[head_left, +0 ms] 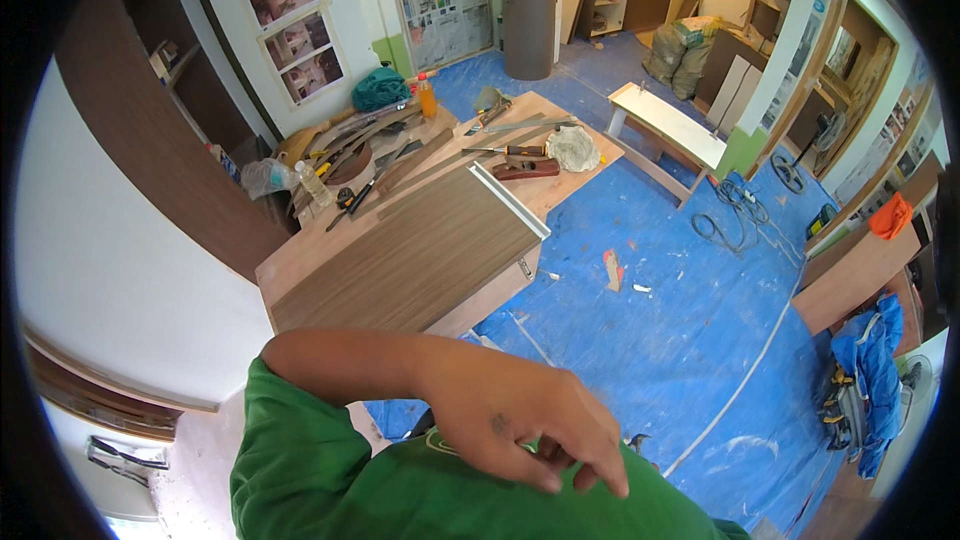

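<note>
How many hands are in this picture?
1: the left hand, in front of the green shirt. The right hand doesn't show; it may be hidden.

White wall (110,200), blue floor sheeting (640,380); newspaper-covered panel (440,15), perhaps door.

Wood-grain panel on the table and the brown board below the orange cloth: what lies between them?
Head view: blue floor sheet with a torn scrap and small white bits; nearer the board, a pale line, cord or seam unclear.
</note>
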A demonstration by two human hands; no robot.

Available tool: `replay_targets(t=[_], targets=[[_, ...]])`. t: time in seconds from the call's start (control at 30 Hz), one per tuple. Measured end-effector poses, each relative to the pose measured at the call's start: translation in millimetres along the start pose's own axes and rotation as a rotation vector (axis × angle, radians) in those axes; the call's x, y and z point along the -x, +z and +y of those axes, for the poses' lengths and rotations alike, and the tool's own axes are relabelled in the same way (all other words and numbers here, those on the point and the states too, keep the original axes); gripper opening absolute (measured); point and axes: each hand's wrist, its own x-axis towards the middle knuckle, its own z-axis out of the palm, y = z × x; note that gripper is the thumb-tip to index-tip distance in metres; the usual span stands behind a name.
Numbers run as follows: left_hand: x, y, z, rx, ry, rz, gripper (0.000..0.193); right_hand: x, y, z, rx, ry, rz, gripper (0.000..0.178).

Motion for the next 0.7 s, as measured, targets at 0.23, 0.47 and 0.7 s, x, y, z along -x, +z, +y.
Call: replay_targets(t=[0.23,0.47,0.7], targets=[[-55.5,24.4,-9.8,-0.136,0.404,-0.189,0.019,0.8,-2.7,3.1,0.03,-0.042,0.027,0.029],[-50.8,30.6,-23.3,-0.303,0.575,0.278,0.014,-10.2,-1.5,26.8,-0.079,-0.065,-0.001,0.033],[-64.9,43.3,-29.5,-0.158,0.73,0.952,0.021,-51.2,0.9,84.4,-0.004,0.009,-0.023,0.035]])
